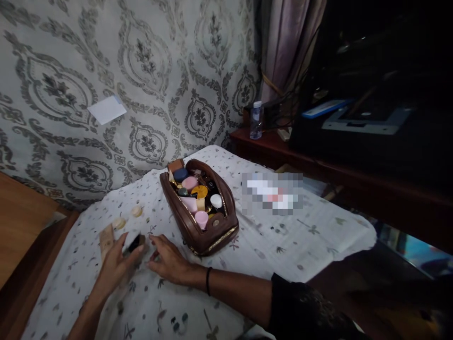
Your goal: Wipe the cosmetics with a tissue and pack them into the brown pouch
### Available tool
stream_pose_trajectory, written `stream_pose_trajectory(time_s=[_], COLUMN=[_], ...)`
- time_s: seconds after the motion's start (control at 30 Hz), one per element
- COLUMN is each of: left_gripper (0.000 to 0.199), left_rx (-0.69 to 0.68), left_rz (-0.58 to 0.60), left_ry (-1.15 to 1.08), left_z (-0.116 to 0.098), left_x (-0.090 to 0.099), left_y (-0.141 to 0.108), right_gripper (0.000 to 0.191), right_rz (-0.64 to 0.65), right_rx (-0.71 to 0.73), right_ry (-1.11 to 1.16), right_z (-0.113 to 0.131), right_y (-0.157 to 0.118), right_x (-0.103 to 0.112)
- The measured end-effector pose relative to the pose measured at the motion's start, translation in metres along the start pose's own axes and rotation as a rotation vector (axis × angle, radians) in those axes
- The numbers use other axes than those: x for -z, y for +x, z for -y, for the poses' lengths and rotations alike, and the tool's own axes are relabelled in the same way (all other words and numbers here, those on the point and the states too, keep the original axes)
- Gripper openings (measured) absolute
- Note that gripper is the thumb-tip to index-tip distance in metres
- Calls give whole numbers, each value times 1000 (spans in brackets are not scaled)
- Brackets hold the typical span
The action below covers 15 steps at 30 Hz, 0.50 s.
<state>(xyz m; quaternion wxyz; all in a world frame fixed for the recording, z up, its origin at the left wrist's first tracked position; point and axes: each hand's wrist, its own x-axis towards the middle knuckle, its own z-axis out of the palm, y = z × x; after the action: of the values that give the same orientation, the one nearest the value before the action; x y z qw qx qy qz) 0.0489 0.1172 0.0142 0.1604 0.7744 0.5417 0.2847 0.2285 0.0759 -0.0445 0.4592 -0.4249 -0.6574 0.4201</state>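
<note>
My left hand [116, 264] grips a small dark compact with a pale lid [133, 242] just above the white patterned cloth [283, 236]. My right hand [169, 259] rests on the cloth beside it, fingers spread toward the compact and holding nothing. A brown zip pouch [212, 231] lies open just right of my hands, packed with several small jars and tubes. Two small round cream items [136, 211] and a beige tube [105, 240] lie on the cloth left of the pouch.
A wooden surface [21, 222] borders the cloth on the left. A patterned wall stands behind. A dark wooden shelf [318, 165] at the right carries a plastic bottle [256, 120] and dark equipment. A blurred packet [272, 192] lies on the cloth.
</note>
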Motion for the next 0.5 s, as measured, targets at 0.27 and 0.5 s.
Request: stream_pose_trajectory(time_s=[0.27, 0.5], left_gripper=[44, 34], left_rx=[18, -113], left_rz=[86, -117], left_ry=[-96, 148], left_z=[-29, -40], left_x=[-20, -10], left_y=[-43, -39], right_gripper=[24, 46], right_rz=[14, 99], right_rx=[12, 101], right_ry=[-143, -350], right_z=[-2, 1], right_y=[2, -5], right_x=[-3, 1])
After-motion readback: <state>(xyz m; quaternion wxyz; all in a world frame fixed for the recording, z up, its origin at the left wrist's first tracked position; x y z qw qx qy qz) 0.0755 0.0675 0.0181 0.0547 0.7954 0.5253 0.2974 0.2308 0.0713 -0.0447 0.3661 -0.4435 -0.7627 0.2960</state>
